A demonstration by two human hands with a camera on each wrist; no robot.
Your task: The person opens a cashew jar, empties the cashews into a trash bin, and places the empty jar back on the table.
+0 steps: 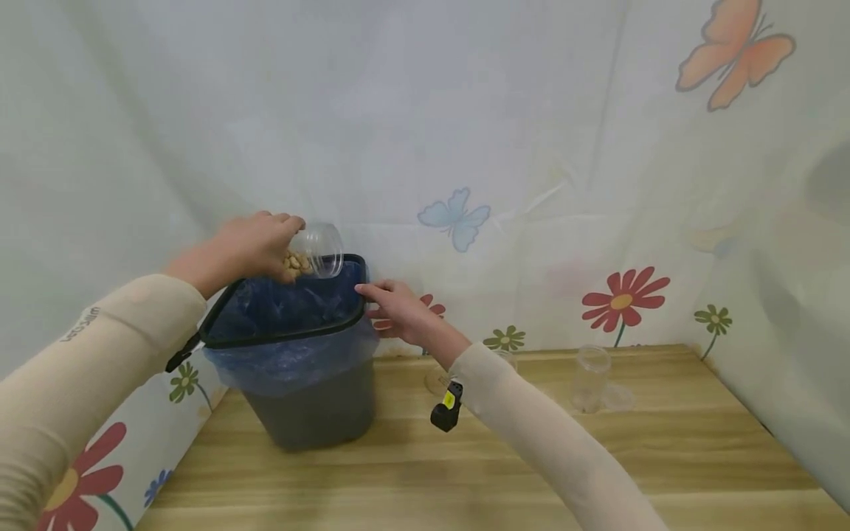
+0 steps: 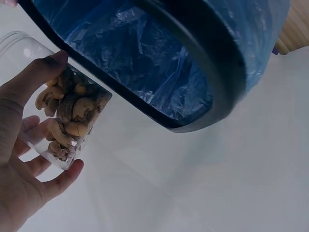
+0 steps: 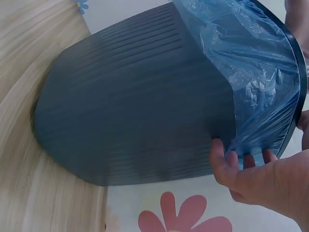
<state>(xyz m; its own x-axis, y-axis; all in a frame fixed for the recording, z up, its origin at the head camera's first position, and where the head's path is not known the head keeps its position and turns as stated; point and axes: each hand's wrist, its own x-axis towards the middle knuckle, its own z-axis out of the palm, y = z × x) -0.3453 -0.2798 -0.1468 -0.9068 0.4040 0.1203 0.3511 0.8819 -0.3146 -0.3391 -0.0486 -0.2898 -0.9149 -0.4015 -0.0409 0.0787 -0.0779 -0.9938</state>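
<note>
My left hand (image 1: 252, 245) grips a clear plastic jar (image 1: 327, 249) tipped on its side above the trash bin. Cashews (image 2: 72, 108) are gathered at the jar's bottom end, nearest my palm in the head view, while its mouth points right. The grey trash bin (image 1: 312, 409) stands on the table, lined with a blue plastic bag (image 2: 140, 58) folded over the outside under a black rim (image 1: 285, 339). At the bin's right corner, my right hand (image 1: 398, 308) holds the rim, thumb on top and fingers against the bag and outer wall (image 3: 251, 171).
On the wooden table (image 1: 505, 479), a clear upright container (image 1: 591, 380) stands at the right beside a clear round lid (image 1: 619, 397). Another clear item (image 1: 437, 380) is partly hidden behind my right wrist. A patterned curtain (image 1: 531, 147) hangs close behind the bin.
</note>
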